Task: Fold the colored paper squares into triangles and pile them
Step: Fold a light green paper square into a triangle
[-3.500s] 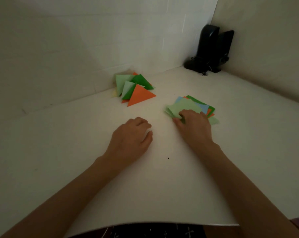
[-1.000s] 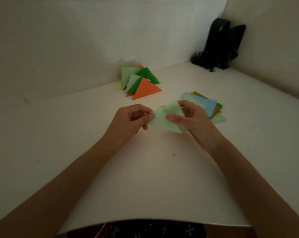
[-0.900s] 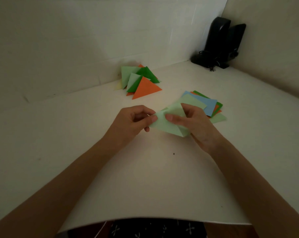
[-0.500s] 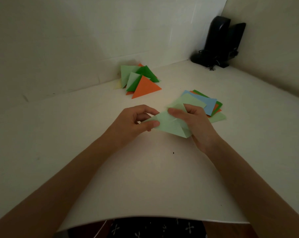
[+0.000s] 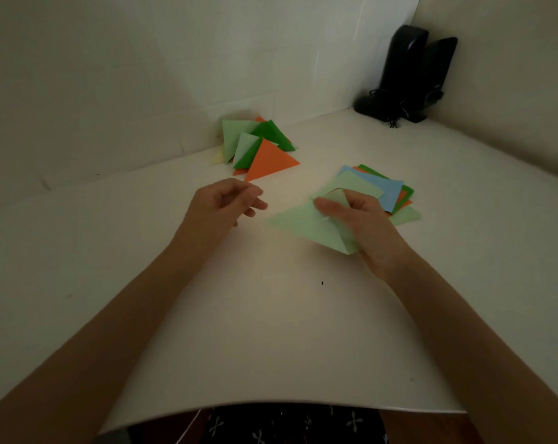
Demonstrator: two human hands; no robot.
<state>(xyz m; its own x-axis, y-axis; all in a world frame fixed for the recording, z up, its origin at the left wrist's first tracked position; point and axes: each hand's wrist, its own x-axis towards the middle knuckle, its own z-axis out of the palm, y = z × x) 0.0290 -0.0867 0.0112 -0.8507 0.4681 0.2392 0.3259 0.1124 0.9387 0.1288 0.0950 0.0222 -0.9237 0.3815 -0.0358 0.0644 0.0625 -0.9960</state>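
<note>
– In the middle of the surface (image 5: 271, 331), what is the right hand (image 5: 367, 229) doing?
– It pinches a light green paper (image 5: 303, 224), thumb on top and fingers curled underneath. The sheet is doubled over into a rough triangle, its long point reaching left, just above the surface.
– Is the crease pressed flat?
– Hard to say; the hand covers that edge and the paper looks slightly blurred.
– And the left hand (image 5: 226, 203)?
– It hovers just left of the paper's tip, not touching it, fingers loosely curled and holding nothing.
– Where are the other sheets?
– A stack of unfolded squares (image 5: 389, 190) lies just behind the right hand: light green on top, then blue, orange and dark green edges fanned out. The pile of folded triangles (image 5: 261, 149) sits farther back near the wall, an orange one in front, green ones behind.
– Anything else?
– Two black speakers (image 5: 412, 72) stand in the far right corner.
</note>
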